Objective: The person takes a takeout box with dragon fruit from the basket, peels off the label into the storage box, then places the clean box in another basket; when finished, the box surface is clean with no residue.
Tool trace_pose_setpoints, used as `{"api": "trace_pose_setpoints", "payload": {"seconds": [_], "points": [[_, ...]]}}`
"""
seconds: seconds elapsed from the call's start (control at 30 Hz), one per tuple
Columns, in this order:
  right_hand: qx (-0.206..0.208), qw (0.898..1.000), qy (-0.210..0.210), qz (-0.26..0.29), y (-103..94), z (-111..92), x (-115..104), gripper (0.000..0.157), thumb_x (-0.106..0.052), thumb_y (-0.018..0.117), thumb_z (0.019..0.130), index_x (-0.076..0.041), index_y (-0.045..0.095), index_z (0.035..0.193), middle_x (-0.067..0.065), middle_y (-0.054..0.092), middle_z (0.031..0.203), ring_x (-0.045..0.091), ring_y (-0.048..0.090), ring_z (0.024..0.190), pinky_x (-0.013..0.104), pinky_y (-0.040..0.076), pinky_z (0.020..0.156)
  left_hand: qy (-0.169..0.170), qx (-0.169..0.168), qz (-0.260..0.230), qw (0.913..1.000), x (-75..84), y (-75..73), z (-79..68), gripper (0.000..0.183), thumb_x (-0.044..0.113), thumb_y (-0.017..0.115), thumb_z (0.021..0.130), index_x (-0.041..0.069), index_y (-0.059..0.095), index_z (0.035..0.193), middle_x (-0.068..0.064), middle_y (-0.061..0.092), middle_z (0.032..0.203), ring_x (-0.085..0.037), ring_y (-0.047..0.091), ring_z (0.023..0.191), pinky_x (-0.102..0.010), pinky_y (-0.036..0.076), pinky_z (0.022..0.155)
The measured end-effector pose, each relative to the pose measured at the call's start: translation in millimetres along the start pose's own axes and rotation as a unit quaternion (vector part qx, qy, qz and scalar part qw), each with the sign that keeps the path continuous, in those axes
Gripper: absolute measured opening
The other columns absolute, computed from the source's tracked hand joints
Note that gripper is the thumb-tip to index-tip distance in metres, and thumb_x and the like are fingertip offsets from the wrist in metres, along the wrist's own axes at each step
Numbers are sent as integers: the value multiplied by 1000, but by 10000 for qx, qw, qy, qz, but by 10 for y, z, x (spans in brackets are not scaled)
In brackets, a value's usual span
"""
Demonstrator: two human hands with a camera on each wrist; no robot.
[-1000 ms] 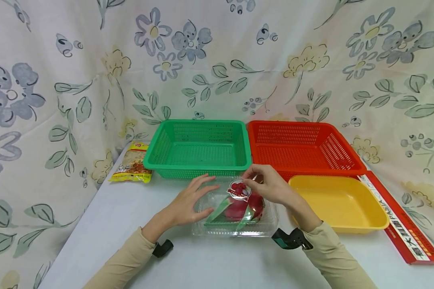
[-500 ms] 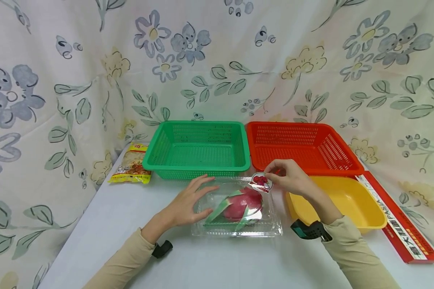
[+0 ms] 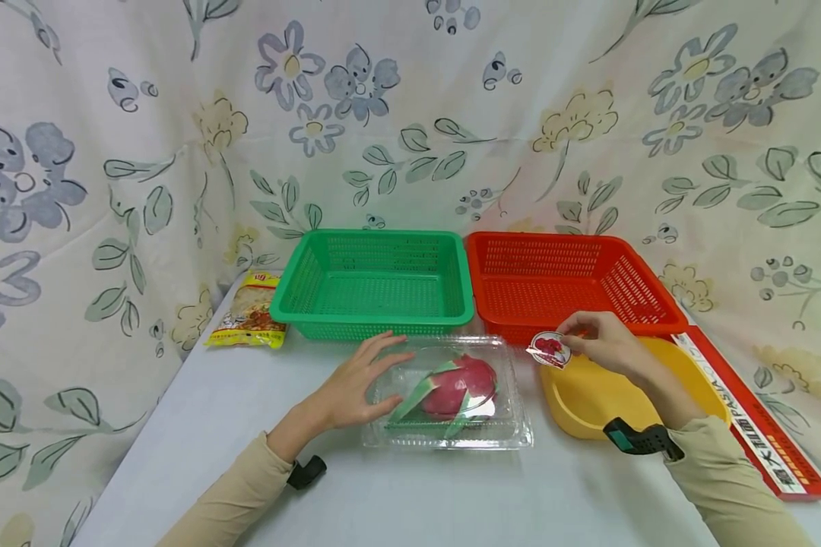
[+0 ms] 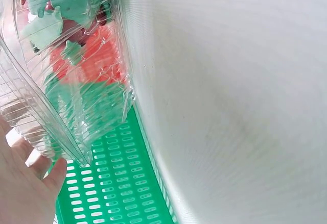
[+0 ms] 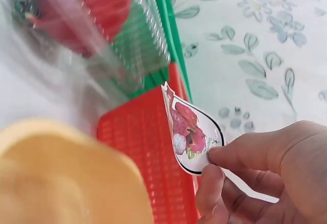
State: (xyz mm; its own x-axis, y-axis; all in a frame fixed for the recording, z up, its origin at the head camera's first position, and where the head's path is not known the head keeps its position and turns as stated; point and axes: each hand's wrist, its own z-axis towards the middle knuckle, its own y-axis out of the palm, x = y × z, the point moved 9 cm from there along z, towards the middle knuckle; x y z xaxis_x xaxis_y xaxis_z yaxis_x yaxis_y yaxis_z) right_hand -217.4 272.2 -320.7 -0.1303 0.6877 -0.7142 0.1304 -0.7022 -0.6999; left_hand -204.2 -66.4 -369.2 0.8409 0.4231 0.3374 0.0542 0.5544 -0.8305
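Note:
A clear plastic clamshell box (image 3: 509,435) lies closed on the white table with a dragon fruit (image 3: 454,391) inside, pinkish red with long green scales. My left hand (image 3: 345,391) rests at its left side, fingers spread. In the left wrist view the fingertips meet the ribbed edge of the box. To the right, my right hand (image 3: 605,346) pinches a round label (image 3: 549,349) between thumb and fingers, over the left rim of the yellow basin. The right wrist view shows a dragon fruit picture on the label (image 5: 190,137), which is slightly bent.
A green basket (image 3: 376,315) and a red basket (image 3: 520,323) stand side by side behind the box. Right of it is a yellow basin (image 3: 575,422), with a long red pasta box (image 3: 780,456) beyond. A yellow food packet (image 3: 249,311) lies at the back left.
My right hand has peeled the label off the lid of the box and carried it to the right, over the yellow basin's rim. The left hand has stayed at the box.

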Motion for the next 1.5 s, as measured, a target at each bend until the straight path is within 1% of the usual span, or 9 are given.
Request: {"api": "trace_pose_setpoints", "payload": {"seconds": [0.13, 0.3, 0.5, 0.6, 0.73, 0.93, 1.13, 1.37, 1.5], "points": [[-253, 9993, 224, 175, -37, -49, 221, 20, -13, 64, 95, 2, 65, 108, 13, 64, 95, 27, 59, 76, 29, 50, 62, -33, -41, -24, 10000, -8, 2, 0, 61, 34, 65, 89, 14, 50, 144, -13, 35, 154, -37, 24, 145, -64, 33, 106], [-632, 9952, 614, 430, -16, -100, 493, 23, -16, 63, 96, 3, 63, 109, 11, 62, 93, 29, 60, 72, 28, 47, 59, -3, -52, 15, 10000, -15, 9, -8, 60, 38, 62, 90, 14, 50, 144, -12, 34, 154, -37, 23, 145, -64, 33, 106], [-988, 9913, 733, 476, 21, -157, 675, 18, -10, 61, 96, 6, 63, 105, 12, 64, 88, 32, 62, 72, 28, 48, 58, -43, -91, -31, 9999, -25, 19, -10, 61, 38, 62, 90, 13, 50, 144, -12, 34, 155, -35, 22, 146, -63, 31, 108], [-1236, 9858, 925, 665, 74, -181, 772, 19, -8, 60, 96, 8, 62, 105, 13, 64, 89, 31, 65, 73, 29, 53, 60, -90, -125, -64, 9999, -29, 21, -14, 61, 39, 61, 91, 14, 50, 145, -10, 34, 155, -34, 21, 147, -62, 31, 109], [-1491, 9776, 1121, 972, 139, -203, 892, 20, -5, 58, 96, 13, 60, 106, 14, 63, 93, 28, 68, 74, 34, 59, 67, -116, -151, -57, 9998, -31, 26, -19, 61, 38, 62, 91, 14, 49, 145, -10, 33, 156, -33, 21, 147, -62, 31, 109], [-1646, 9729, 1182, 1111, 171, -200, 984, 19, -1, 55, 94, 15, 58, 105, 14, 63, 92, 29, 69, 79, 36, 60, 70, -82, -154, 4, 9998, -28, 29, -18, 60, 38, 62, 91, 13, 50, 144, -9, 33, 156, -35, 22, 146, -61, 32, 108], [-1694, 9702, 1320, 1120, 210, -181, 1040, 19, -6, 57, 96, 12, 58, 105, 14, 63, 94, 32, 70, 79, 37, 60, 71, -30, -75, -7, 10000, -10, 12, -11, 61, 30, 68, 87, 11, 51, 143, -13, 35, 154, -37, 23, 145, -63, 34, 106], [-1803, 9681, 1334, 1120, 272, -157, 1036, 22, -8, 57, 97, 12, 58, 106, 14, 62, 94, 32, 69, 79, 37, 60, 71, -51, -112, 28, 9999, -16, 10, -18, 60, 36, 64, 90, 13, 50, 144, -10, 34, 155, -35, 22, 146, -62, 33, 107], [-1825, 9675, 1365, 1093, 279, -155, 1022, 27, -9, 56, 97, 13, 57, 112, 15, 63, 99, 31, 66, 83, 39, 60, 74, -26, -100, 16, 9999, -19, 12, -13, 61, 34, 65, 89, 13, 50, 144, -12, 34, 154, -36, 23, 146, -62, 33, 107]]}}
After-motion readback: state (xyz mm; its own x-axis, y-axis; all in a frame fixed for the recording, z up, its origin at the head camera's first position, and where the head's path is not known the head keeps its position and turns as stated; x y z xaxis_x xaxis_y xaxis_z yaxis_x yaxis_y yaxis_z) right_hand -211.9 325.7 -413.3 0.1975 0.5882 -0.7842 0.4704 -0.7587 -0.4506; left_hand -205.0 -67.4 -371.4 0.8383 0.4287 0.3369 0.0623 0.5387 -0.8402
